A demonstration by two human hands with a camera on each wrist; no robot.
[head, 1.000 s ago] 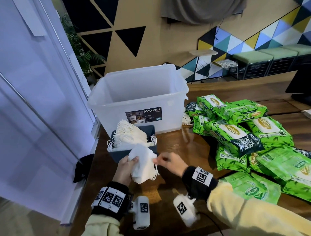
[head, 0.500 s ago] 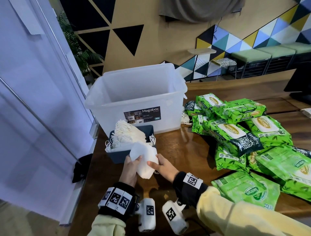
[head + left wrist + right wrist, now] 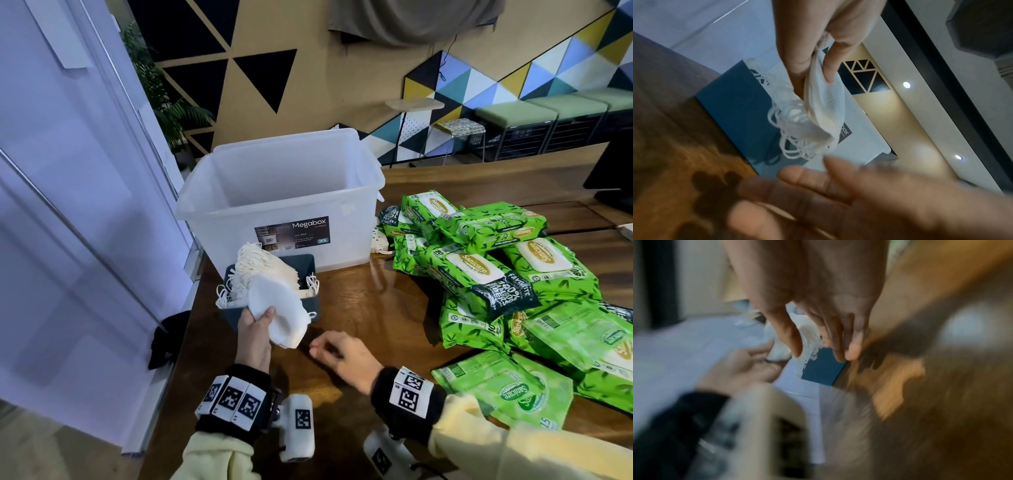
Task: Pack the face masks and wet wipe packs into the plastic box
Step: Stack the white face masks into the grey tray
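Left grip point(image 3: 255, 337) pinching white face masks point(image 3: 279, 313), right grip point(image 3: 342, 356) loosely curled, holding nothing, beside blue tray point(image 3: 310, 274).

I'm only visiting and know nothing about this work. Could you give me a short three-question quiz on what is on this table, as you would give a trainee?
1. True or false: the plastic box already holds wet wipe packs.
2. Which hand grips the stack of face masks: A left hand, B right hand, C both?
3. Fill in: the other masks sit in a small dark ____ in front of the plastic box.

Key: 1 false, it looks empty; 2 A; 3 tray.
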